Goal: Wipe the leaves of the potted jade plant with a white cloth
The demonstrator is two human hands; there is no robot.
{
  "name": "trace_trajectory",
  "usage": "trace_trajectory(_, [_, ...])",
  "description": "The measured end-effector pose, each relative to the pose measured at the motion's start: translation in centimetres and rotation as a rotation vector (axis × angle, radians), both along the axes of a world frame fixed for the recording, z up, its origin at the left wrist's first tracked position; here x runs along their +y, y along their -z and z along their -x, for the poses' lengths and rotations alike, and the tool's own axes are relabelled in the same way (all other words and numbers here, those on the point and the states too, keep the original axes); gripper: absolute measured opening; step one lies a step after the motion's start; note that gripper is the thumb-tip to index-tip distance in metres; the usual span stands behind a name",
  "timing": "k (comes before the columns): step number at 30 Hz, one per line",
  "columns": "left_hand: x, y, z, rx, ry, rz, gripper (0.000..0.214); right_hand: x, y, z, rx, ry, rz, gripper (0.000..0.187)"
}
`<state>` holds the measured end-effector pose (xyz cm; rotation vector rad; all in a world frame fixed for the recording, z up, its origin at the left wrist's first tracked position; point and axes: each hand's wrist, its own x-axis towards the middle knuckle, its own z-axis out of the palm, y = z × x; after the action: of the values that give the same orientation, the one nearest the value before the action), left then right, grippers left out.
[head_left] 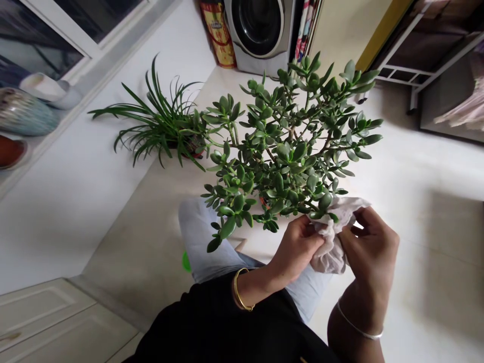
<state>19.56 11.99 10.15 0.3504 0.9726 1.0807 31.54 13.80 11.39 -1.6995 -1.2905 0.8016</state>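
Note:
A bushy jade plant (283,151) with thick, glossy green leaves fills the middle of the head view; its pot is mostly hidden under the foliage. At its lower right edge, a crumpled whitish cloth (329,254) lies against a few leaves. My right hand (372,247) is closed on the cloth, thumb and fingers pinching it from the right. From the left, my left hand (297,247) is closed with its fingertips on the cloth just under the leaves. Whether those fingertips also pinch a leaf or stem is hidden.
A long-leaved spider-like plant (162,121) stands by the wall at left. Behind are a washing machine (259,30) and a red-and-gold container (219,35). Pots, including a glazed blue one (28,113), sit on the windowsill. A white metal rack (412,75) stands back right.

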Motion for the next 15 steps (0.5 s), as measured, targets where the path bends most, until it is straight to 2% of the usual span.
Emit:
trace_trajectory(5, [-0.2, -0.2, 0.6, 0.077, -0.011, -0.014, 0.008, -0.5, -0.4, 0.0, -0.075, 0.053, -0.026, 0.006])
trace_trajectory(7, [-0.5, -0.5, 0.9, 0.083, -0.013, 0.011, 0.010, -0.7, -0.6, 0.0, -0.103, 0.049, -0.051, 0.011])
trace_trajectory(10, [-0.6, -1.2, 1.4, 0.017, 0.031, 0.067, 0.013, -0.9, -0.9, -0.2, -0.113, 0.017, -0.059, 0.016])
trace_trajectory(15, [-0.5, -1.9, 1.9, -0.043, 0.091, 0.065, 0.014, -1.1, -0.7, -0.4, -0.089, 0.006, -0.052, 0.008])
